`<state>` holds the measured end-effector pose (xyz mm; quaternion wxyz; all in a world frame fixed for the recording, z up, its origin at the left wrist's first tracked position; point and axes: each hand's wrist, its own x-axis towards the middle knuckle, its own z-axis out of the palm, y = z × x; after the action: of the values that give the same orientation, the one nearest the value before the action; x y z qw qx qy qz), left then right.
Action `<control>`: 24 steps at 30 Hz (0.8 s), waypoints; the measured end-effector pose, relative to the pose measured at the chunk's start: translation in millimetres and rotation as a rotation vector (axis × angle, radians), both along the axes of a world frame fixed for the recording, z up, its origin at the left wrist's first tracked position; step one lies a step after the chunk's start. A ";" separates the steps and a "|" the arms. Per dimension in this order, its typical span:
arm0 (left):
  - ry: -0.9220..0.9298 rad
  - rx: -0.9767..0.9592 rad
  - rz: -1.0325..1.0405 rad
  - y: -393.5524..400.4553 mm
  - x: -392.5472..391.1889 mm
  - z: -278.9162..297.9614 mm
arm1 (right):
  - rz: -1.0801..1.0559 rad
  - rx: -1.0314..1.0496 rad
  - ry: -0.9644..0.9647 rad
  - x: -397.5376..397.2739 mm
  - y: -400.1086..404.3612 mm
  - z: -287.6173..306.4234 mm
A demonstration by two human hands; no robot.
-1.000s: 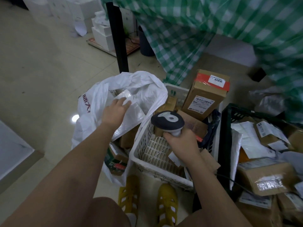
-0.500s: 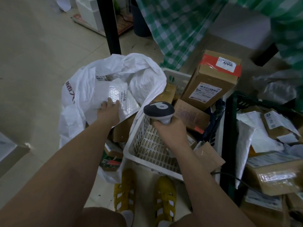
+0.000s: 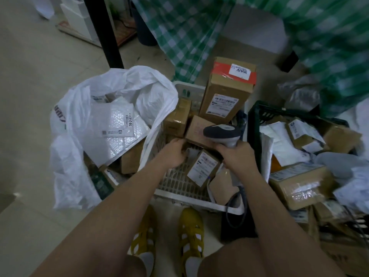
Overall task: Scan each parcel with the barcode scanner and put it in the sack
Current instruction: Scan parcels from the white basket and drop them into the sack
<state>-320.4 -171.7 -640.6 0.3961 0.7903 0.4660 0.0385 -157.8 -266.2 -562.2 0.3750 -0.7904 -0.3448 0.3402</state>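
Note:
The white plastic sack (image 3: 65, 156) stands open on the floor at the left, with a white bubble mailer (image 3: 117, 126) lying on top of the parcels inside. My left hand (image 3: 173, 152) is down in the white basket (image 3: 179, 190), fingers bent against a flat brown box (image 3: 196, 129) and a small pale parcel; its fingertips are hidden. My right hand (image 3: 237, 156) grips the grey barcode scanner (image 3: 221, 132), whose head points left over the basket. A small labelled box (image 3: 203, 168) lies between my hands. A tall box with red tape (image 3: 227, 92) stands at the basket's back.
A black crate (image 3: 253, 124) heaped with cardboard parcels and mailers stands to the right. The scanner cable (image 3: 232, 204) hangs over the basket's front. A black table leg (image 3: 105, 33) and a green checked cloth (image 3: 179, 27) are behind. My yellow shoes (image 3: 191, 228) are below the basket.
My left hand has let go of the bubble mailer, which now lies in the sack, and has moved right into the basket. The scanner has shifted right and tilted sideways.

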 end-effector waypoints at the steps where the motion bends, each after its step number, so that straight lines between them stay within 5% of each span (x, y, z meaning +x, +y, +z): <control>1: -0.014 -0.061 0.003 -5.8 13.0 -3.9 | -0.009 -0.005 -0.017 8.2 -3.4 -1.3; 10: -0.025 -0.414 -0.191 -57.5 109.4 -41.5 | -0.082 -0.049 -0.040 58.8 -26.7 -2.8; 18: 0.030 -0.377 -0.329 -72.3 130.7 -59.3 | -0.075 -0.032 0.019 58.0 -29.1 -6.5; 24: 0.051 -0.283 -0.161 -60.0 103.8 -44.8 | -0.041 -0.017 0.031 49.9 -26.1 -4.4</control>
<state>-216.6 -231.7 -685.4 0.4933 0.7620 0.4119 -0.0793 -107.8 -292.3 -566.7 0.3804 -0.7953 -0.3196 0.3474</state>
